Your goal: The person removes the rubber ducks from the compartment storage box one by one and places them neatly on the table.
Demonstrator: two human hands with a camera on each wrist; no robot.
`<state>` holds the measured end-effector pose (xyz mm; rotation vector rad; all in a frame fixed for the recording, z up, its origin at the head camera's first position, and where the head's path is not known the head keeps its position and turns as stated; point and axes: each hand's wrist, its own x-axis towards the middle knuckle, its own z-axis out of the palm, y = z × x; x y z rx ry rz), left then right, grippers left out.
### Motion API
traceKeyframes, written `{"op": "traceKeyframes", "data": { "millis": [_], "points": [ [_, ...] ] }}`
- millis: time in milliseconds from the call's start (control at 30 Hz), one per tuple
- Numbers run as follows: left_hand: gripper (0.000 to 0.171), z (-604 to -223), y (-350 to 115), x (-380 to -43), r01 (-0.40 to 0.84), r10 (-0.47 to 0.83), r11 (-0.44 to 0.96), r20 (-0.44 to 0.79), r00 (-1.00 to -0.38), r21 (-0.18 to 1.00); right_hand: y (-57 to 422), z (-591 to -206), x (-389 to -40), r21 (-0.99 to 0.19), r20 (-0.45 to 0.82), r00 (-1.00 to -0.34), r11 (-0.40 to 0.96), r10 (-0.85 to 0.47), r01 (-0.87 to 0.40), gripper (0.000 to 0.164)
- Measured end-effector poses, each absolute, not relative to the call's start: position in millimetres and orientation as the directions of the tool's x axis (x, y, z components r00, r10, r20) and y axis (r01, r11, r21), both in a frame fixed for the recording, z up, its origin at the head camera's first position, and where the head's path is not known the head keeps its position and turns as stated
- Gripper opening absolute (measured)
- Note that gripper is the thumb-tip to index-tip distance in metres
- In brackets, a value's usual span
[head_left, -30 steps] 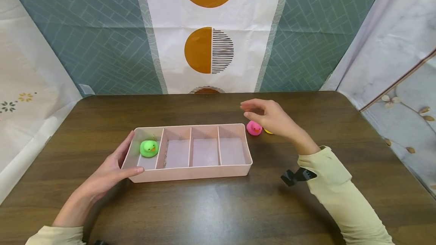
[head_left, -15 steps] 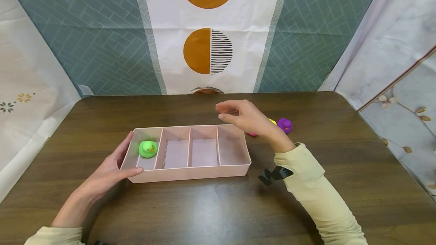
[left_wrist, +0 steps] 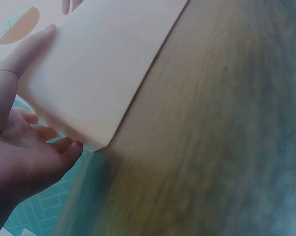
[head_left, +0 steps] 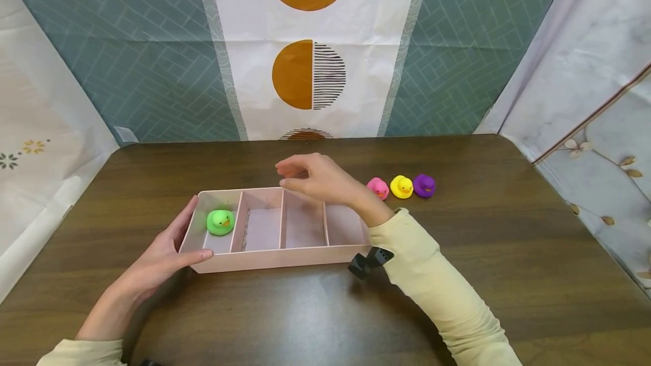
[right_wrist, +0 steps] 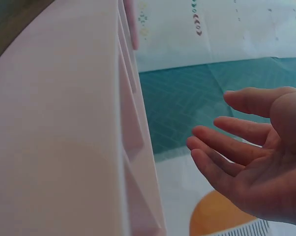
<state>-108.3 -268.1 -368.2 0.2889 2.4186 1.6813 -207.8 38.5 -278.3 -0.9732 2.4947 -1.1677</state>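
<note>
A pale pink divided box [head_left: 285, 257] lies lengthwise on the brown table, with a green rubber duck [head_left: 221, 222] in its leftmost compartment. My left hand [head_left: 161, 256] holds the box's left end, thumb along the front wall and fingers around the end; the left wrist view shows the thumb [left_wrist: 30, 51] against the wall. Over the box's far rim, around the third compartment, hovers my right hand [head_left: 322, 178]. Its fingers are relaxed and hold nothing, as the right wrist view of this hand [right_wrist: 251, 152] confirms. The other compartments hold no ducks.
Right of the box's far corner, a pink duck [head_left: 378, 187], a yellow duck [head_left: 402, 187] and a purple duck [head_left: 424, 186] stand in a row on the table [head_left: 325, 315]. A patterned cloth [head_left: 244, 89] hangs behind the table.
My right hand has moved left, from over the ducks to above the box, uncovering the pink, yellow and purple ducks. The left hand, the box and the green duck have stayed put.
</note>
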Motion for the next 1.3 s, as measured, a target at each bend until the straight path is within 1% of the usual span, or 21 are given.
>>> {"op": "traceKeyframes", "data": {
  "millis": [167, 333, 500, 700, 800, 1067, 1133, 1300],
  "points": [
    [0.1, -368, -270, -108, 0.062, 0.258, 0.338, -0.029, -0.966, 0.939, 19, -278, -208, -0.72, 0.075, -0.711, 0.456, -0.699, -0.523, 0.037],
    [0.099, -367, -269, -108, 0.066, 0.265, 0.338, -0.027, -0.964, 0.939, 0, -282, -210, -0.692, 0.027, -0.675, 0.474, -0.737, -0.545, 0.037],
    [0.098, -367, -268, -108, 0.066, 0.265, 0.349, -0.031, -0.964, 0.935, -16, -287, -211, -0.692, -0.014, -0.67, 0.49, -0.743, -0.529, 0.034],
    [0.098, -368, -269, -109, 0.07, 0.27, 0.356, -0.03, -0.962, 0.932, -33, -292, -213, -0.688, -0.012, -0.66, 0.485, -0.751, -0.54, 0.033],
    [0.097, -368, -269, -108, 0.069, 0.27, 0.36, -0.033, -0.962, 0.93, -43, -291, -212, -0.669, -0.014, -0.645, 0.487, -0.764, -0.562, 0.033],
    [0.096, -368, -269, -105, 0.062, 0.279, 0.348, -0.04, -0.959, 0.935, -73, -291, -211, -0.575, -0.049, -0.558, 0.481, -0.828, -0.663, 0.035],
    [0.096, -368, -269, -105, 0.063, 0.283, 0.343, -0.039, -0.958, 0.937, -79, -291, -210, -0.548, -0.07, -0.549, 0.491, -0.833, -0.677, 0.035],
    [0.096, -369, -268, -106, 0.072, 0.294, 0.335, -0.032, -0.955, 0.939, -89, -295, -210, -0.508, -0.122, -0.556, 0.533, -0.822, -0.677, 0.037]
  ]
}}
